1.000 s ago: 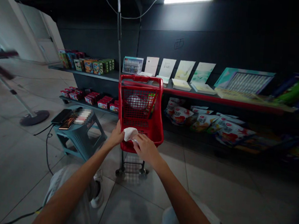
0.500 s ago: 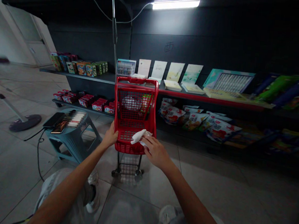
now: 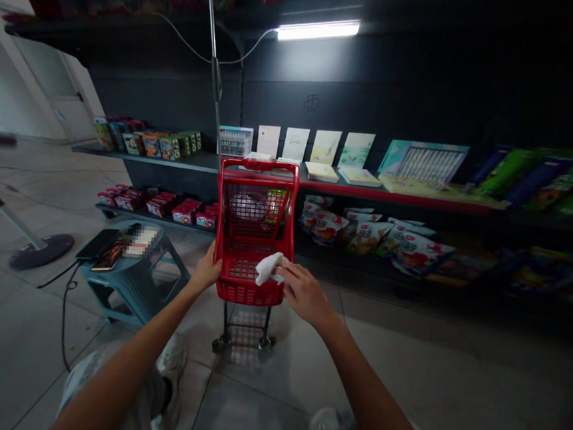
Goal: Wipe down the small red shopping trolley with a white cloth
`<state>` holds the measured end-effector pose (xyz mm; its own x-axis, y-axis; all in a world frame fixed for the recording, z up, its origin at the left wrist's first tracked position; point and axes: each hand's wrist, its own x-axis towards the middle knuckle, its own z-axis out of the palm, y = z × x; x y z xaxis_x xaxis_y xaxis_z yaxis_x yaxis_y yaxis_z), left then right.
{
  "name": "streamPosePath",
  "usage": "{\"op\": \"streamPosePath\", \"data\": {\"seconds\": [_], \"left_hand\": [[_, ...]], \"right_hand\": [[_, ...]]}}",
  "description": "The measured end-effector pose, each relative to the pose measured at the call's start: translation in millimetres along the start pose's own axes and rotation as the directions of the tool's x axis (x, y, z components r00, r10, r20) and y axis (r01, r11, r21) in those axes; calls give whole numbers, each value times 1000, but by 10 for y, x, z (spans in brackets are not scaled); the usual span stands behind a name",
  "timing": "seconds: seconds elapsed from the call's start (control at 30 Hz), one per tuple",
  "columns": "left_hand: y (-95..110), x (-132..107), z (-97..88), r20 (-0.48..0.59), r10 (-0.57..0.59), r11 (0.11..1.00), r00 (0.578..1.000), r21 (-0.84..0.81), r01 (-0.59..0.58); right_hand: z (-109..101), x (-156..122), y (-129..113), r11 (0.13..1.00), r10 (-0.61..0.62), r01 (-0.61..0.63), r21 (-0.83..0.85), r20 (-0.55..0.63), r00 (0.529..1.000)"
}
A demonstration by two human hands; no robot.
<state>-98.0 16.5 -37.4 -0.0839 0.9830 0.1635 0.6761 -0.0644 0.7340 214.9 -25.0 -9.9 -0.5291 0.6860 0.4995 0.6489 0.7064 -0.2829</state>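
A small red shopping cart [image 3: 249,295] stands upright on the tiled floor in front of me, its basket of open plastic grid. My left hand [image 3: 207,270] grips the cart's left side rim, fingers closed around it. Pinched in my right hand [image 3: 305,294] is a crumpled white cloth [image 3: 270,268], held over the front right part of the basket. Whether the cloth touches the cart I cannot tell. Through the cart's back grid, shelf goods show.
A blue-grey plastic stool [image 3: 125,281] with a phone and dark items on it stands left. Behind the cart, a dark shelf [image 3: 205,161] carries books, boxes and snack bags [image 3: 365,236]. A pole stand's round base [image 3: 42,251] sits far left, and a cable crosses the floor.
The view has tilted upward slightly, so things sit lower in the picture. My right hand and the cloth have shifted a little to the right over the basket. My left hand keeps its grip.
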Motion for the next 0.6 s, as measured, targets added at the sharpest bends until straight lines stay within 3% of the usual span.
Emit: {"op": "streamPosePath", "data": {"seconds": [0.17,0.27,0.37,0.5,0.6], "left_hand": [[104,83,-155,45,-64,980,997,189,55],[201,176,-248,68,-184,924,981,352,149],[198,257,-283,57,-233,902,971,387,194],[71,289,-250,35,-222,928,975,314,200],[55,250,-204,-98,-53,953,994,292,79]], "right_hand": [[-84,4,98,994,102,-105,-22,-98,990],[-49,14,135,987,155,-157,-20,-65,986],[12,43,121,985,170,-171,-17,-25,985],[68,101,76,986,162,-163,-38,-13,987],[101,150,65,979,183,-186,-83,-41,982]]}}
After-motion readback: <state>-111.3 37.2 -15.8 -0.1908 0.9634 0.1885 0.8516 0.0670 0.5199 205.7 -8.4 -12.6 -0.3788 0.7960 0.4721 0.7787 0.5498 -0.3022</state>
